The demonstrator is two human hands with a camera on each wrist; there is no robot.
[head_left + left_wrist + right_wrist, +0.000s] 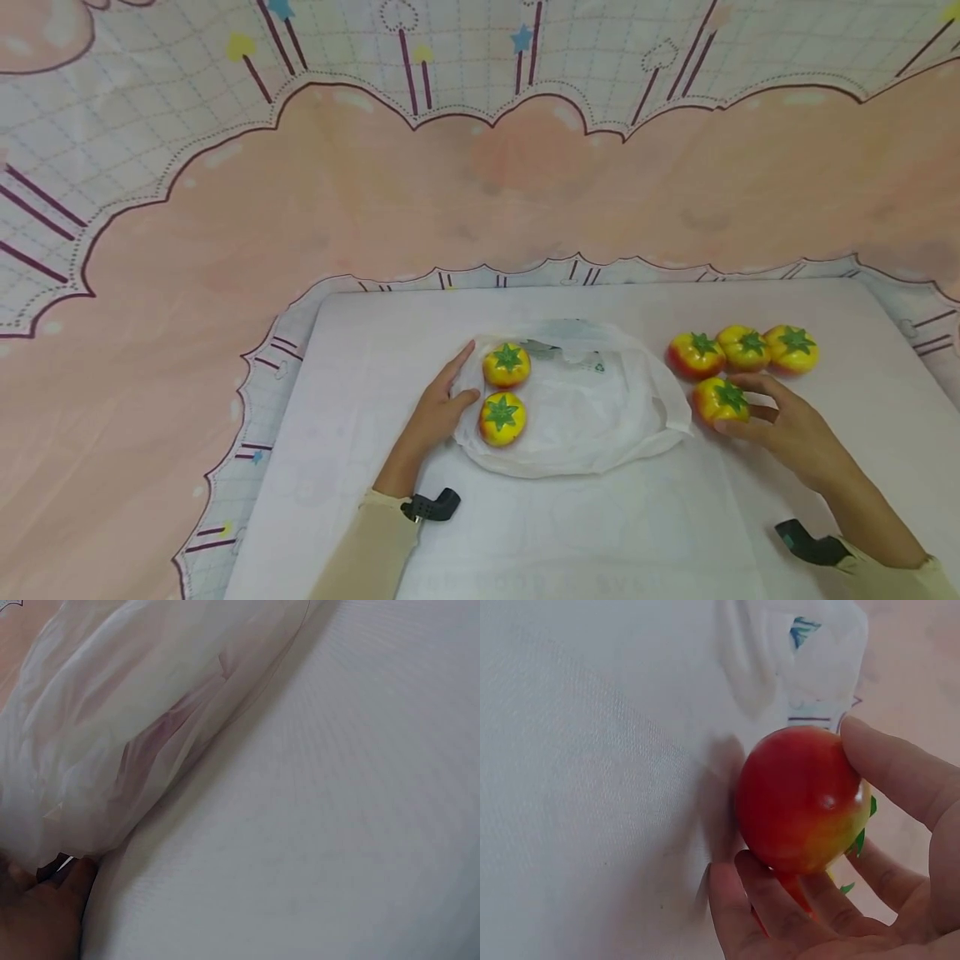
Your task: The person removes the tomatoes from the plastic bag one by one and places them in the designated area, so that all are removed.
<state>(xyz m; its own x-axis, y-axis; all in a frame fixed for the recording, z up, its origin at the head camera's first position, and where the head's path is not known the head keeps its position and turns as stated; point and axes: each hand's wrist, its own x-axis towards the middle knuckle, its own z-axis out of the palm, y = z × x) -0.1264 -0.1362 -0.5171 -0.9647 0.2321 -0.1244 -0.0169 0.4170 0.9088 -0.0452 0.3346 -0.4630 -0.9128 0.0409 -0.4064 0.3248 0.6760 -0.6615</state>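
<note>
Right hand (795, 437) is clamped on the held tomato (720, 400), thumb and fingertips on its sides; tomato sits just beside the right rim of the plastic bag (585, 425), outside it. Main risk I see: smooth, round, shiny fruit in a fingertip grip, so a small squeeze off-centre could pop it out and it'd roll on the table (585, 533). Second: row of three tomatoes (742, 348) is right behind it; a knuckle or the fruit could nudge them. Can't tell if they touch. Third: thin, floppy rim; going leftward too low would likely snag and fold it. Left hand (431, 417) is at the bag's left side, thumb and forefinger apart; can't tell if it's pinching plastic. If not, the bag could slide or tip, and the back tomato (507, 365) and front tomato (502, 419), both loose within the rim near that hand, could roll.
</note>
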